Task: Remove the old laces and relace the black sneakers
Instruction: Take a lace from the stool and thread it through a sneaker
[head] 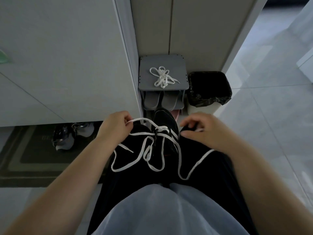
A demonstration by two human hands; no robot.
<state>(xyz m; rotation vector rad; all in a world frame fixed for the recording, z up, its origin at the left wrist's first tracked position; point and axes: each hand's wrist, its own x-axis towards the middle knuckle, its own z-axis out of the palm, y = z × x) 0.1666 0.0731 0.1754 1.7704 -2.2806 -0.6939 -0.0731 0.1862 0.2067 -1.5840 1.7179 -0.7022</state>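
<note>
A black sneaker lies on my lap, toe pointing away from me. A white lace runs through its eyelets near the middle and spills in long loops over my black trousers. My left hand pinches one strand of this lace at the sneaker's left side. My right hand has curled fingers and pinches the other strand's end to the right of the sneaker. A second bundle of white laces lies tangled on top of a small grey shoe rack ahead.
The rack holds grey slippers on its lower shelf. A white bin with a black bag stands to its right. Grey sneakers sit on a dark mat under a white cabinet at the left. Pale tiled floor stretches right.
</note>
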